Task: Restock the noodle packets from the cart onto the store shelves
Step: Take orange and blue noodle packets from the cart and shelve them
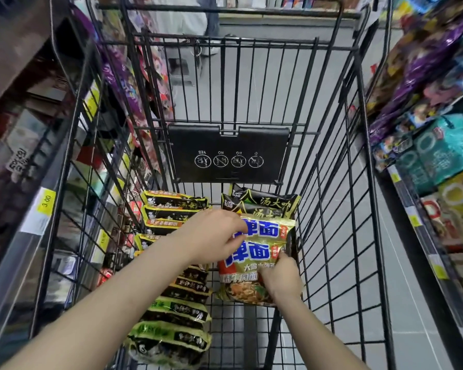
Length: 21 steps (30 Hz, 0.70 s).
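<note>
Both bare hands reach into a black wire shopping cart (332, 209) parked in a narrow aisle between stocked store shelves. The left hand (211, 236) curls its fingers over the upper left edge of a gold noodle packet with blue lettering (254, 259), thumb underneath, pinching the wrapper. The right hand (281, 279) grips the packet's lower right side, fingers wrapped around the edge and pressed together. There seem to be two such packets stacked, gathered as a pair so they can be lifted in one go. Behind them a black packet (262, 202) leans against the cart's front wall, below the folded child-seat flap (229, 153). A row of black-and-yellow noodle packets (177, 297) stands on edge along the cart's left side, not yet shelved. The right-hand shelves (439, 156), nearest the lifted packets, look the likelier destination, though the matching slot cannot be made out.
</note>
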Tool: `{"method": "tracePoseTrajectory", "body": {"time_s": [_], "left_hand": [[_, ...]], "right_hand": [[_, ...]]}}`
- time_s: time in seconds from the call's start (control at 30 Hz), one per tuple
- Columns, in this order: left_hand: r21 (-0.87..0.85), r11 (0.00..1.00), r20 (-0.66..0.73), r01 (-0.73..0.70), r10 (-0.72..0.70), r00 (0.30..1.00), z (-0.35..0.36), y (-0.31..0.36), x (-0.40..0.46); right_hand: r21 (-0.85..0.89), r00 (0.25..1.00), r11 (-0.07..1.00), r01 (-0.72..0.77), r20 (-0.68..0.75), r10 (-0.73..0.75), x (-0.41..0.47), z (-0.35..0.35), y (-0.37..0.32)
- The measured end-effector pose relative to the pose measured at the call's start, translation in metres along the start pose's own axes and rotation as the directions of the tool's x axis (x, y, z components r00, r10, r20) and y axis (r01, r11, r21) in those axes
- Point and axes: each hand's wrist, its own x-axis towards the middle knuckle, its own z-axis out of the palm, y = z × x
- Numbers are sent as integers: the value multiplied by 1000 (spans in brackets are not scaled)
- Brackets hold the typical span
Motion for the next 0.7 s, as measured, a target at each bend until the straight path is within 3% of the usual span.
{"method": "tracePoseTrajectory", "body": {"time_s": [0.07,0.27,0.5,0.7], "left_hand": [[2,1000,4,6,-6,1000,1,-1,-1],[-4,998,38,66,-66,997,6,-5,-6],[-78,983,84,169,-162,983,10,-12,-7],[-218,936,104,278,-261,960,15,-15,0]], "right_hand": [[-23,999,1000,21,-29,-22,-5,1,0],[216,995,975,51,77,-69,-17,2,-1],[-81,971,968,236,50,-233,-51,-38,-26],[-81,948,956,283,-128,-292,-80,-124,-53]]}}
